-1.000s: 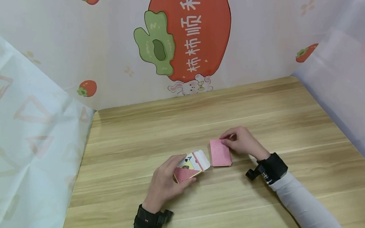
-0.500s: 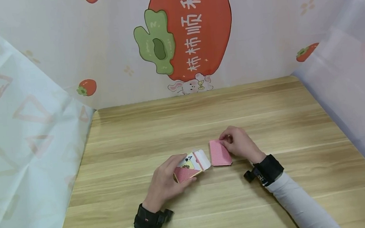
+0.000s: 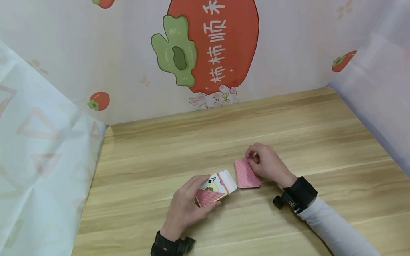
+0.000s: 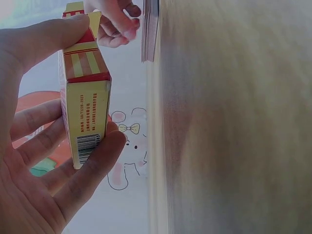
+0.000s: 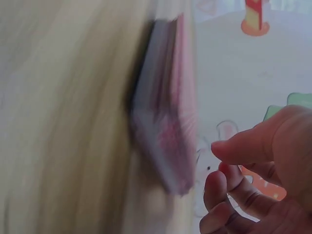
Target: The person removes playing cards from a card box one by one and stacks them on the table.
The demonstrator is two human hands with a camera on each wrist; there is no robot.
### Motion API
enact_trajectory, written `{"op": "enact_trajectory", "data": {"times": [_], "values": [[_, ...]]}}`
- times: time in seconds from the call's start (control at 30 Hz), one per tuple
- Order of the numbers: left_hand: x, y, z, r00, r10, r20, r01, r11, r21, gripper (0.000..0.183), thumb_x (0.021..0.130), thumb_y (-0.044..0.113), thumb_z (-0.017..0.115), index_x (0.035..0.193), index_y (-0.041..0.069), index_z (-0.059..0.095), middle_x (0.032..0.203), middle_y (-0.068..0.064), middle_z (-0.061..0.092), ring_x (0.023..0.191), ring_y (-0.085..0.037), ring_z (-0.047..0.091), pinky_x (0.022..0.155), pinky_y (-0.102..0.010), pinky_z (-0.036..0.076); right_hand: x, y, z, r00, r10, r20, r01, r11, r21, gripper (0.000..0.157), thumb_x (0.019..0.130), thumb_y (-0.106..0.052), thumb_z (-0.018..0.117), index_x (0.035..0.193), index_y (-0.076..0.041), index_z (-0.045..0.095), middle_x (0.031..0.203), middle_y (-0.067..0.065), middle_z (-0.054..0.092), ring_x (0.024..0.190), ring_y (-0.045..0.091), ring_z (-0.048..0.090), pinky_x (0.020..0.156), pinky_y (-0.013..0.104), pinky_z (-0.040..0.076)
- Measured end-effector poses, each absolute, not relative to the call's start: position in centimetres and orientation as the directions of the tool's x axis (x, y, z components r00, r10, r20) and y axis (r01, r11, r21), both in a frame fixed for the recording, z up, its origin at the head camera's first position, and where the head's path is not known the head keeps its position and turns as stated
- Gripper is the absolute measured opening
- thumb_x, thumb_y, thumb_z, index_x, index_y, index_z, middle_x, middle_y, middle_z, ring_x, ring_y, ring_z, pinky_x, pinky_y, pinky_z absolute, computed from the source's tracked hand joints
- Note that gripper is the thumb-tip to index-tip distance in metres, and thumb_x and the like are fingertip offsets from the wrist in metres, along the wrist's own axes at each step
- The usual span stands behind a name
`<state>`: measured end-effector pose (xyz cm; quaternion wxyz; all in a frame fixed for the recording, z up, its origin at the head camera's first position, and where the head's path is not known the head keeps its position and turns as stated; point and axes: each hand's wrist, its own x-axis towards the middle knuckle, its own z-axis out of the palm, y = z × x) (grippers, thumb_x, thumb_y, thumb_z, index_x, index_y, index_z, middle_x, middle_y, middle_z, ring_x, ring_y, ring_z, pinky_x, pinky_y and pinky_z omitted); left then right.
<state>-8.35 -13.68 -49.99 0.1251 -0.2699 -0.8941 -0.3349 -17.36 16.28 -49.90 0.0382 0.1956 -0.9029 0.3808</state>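
In the head view my left hand (image 3: 185, 204) grips a playing-card box (image 3: 213, 189), red-patterned, with its white flap open and an ace showing in the cut-out. The left wrist view shows the box's yellow end (image 4: 87, 117) with a barcode, held between thumb and fingers. Just right of the box lies a deck of playing cards (image 3: 245, 175), pink backs up. My right hand (image 3: 269, 163) hovers over its upper right corner, covering that part. In the right wrist view its fingers (image 5: 243, 136) are loosely curled near the deck (image 5: 165, 117), with no card visible between them.
Both hands work above a wood-grain table (image 3: 163, 143). A patterned cloth with a large red persimmon (image 3: 226, 34) hangs behind the back edge, and pale sheets (image 3: 30, 158) hang at both sides. Black wrist cameras (image 3: 167, 249) sit on both wrists.
My right hand has shifted slightly left over the deck, with its fingers curling more. My left hand and the card box have stayed nearly still.
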Motion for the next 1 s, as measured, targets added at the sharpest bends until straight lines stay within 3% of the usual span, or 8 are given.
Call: {"op": "enact_trajectory", "data": {"times": [0.17,0.43,0.63,0.87,1.0], "values": [[-8.1,-13.7,-50.2,-0.830,0.398,0.391,0.557,0.629,0.542,0.077,0.074,0.047,0.087,0.138,0.018,0.056,0.130,0.004,0.063,0.104,-0.009,0.063,0.082,-0.032,0.057,-16.2,15.5,-48.9,-0.899,-0.363,0.244,-0.420,0.563,-0.711,0.011,0.086,-0.001,0.071,0.095,-0.009,0.070,0.088,0.001,0.064,0.070,0.013,0.058,0.059,0.027,0.051],[-8.6,-13.6,-50.2,-0.781,0.424,0.459,0.623,0.582,0.522,0.076,0.073,0.044,0.087,0.138,0.017,0.057,0.130,0.006,0.062,0.107,-0.006,0.062,0.081,-0.030,0.056,-14.2,13.4,-46.7,-0.834,-0.488,0.259,-0.467,0.373,-0.801,0.008,0.091,-0.010,0.072,0.096,-0.015,0.072,0.085,-0.006,0.068,0.070,0.010,0.062,0.059,0.027,0.052],[-8.7,-13.5,-50.1,-0.756,0.444,0.482,0.653,0.563,0.507,0.075,0.074,0.042,0.088,0.137,0.016,0.058,0.131,0.004,0.062,0.111,-0.008,0.062,0.084,-0.030,0.056,-13.0,12.0,-46.8,-0.776,-0.595,0.208,-0.430,0.259,-0.865,0.013,0.089,-0.007,0.075,0.101,-0.010,0.071,0.092,0.000,0.069,0.071,0.012,0.066,0.062,0.028,0.057],[-8.6,-13.5,-50.0,-0.755,0.452,0.475,0.655,0.567,0.500,0.073,0.074,0.041,0.088,0.135,0.013,0.060,0.132,0.006,0.062,0.112,-0.008,0.062,0.084,-0.029,0.055,-12.5,11.2,-47.6,-0.805,-0.575,0.147,-0.355,0.268,-0.896,0.023,0.082,0.006,0.075,0.102,0.000,0.065,0.086,0.012,0.066,0.068,0.023,0.066,0.063,0.034,0.057],[-8.6,-13.5,-50.1,-0.753,0.455,0.476,0.656,0.572,0.492,0.073,0.073,0.041,0.088,0.135,0.012,0.061,0.131,0.005,0.062,0.111,-0.009,0.063,0.083,-0.029,0.056,-12.6,11.2,-47.8,-0.815,-0.568,0.117,-0.331,0.290,-0.898,0.024,0.082,0.003,0.077,0.101,-0.004,0.064,0.085,0.010,0.066,0.070,0.021,0.065,0.064,0.033,0.057]]}}
